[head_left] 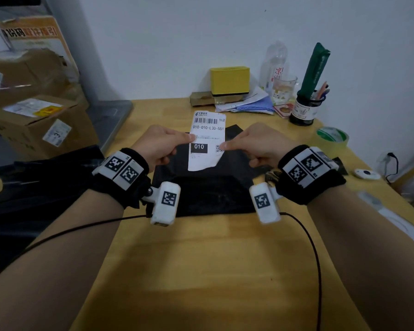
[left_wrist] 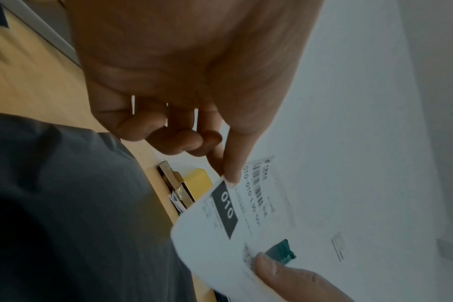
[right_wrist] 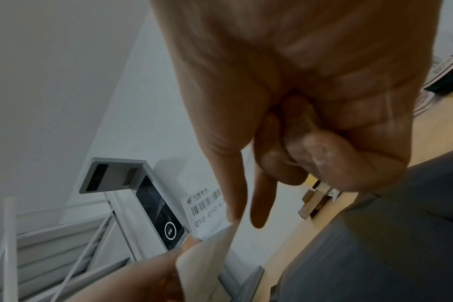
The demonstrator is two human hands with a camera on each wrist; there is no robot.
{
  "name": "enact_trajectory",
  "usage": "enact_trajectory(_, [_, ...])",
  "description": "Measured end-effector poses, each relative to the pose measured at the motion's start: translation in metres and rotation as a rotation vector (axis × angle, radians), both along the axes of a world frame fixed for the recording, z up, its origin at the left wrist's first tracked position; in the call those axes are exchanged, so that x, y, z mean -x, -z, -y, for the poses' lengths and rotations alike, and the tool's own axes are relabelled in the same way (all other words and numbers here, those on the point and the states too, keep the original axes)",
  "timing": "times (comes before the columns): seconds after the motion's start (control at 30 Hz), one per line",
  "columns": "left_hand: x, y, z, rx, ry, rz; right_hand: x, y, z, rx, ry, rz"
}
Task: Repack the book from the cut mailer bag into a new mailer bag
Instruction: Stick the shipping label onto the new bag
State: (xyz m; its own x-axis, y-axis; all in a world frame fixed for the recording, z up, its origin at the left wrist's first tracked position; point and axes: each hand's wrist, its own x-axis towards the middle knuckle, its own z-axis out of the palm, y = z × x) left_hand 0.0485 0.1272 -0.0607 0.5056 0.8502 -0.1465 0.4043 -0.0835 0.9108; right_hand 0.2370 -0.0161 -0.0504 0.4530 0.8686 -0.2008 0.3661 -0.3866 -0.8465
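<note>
A white label (head_left: 207,139) is held up between the two hands. The left hand (head_left: 157,145) pinches its left edge with thumb and finger. The right hand (head_left: 256,145) pinches its right edge, near the small square code. The other fingers of both hands are curled in, and nothing else is held.

The label looks ready to be stuck on. It is best kept flat and tight, lined up straight, then laid down from one edge and rubbed smooth. The sticky side should not be touched.

Both wrists are raised over the desk (head_left: 201,271), with the hands turned in to face each other. Under them a black bag (head_left: 208,194) lies flat on the desk. The book cannot be seen; it is likely inside this bag.
</note>
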Motion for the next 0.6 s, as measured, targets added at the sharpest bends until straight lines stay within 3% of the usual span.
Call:
enact_trajectory(0.43, [-0.023,0.016,-0.061,0.139,-0.037,-0.131,-0.011,0.005,-0.051,0.163,-0.077,0.060])
enact_trajectory(0.6, [-0.033,0.026,-0.072,0.076,-0.052,-0.237,-0.016,0.016,-0.062,0.246,-0.077,0.081])
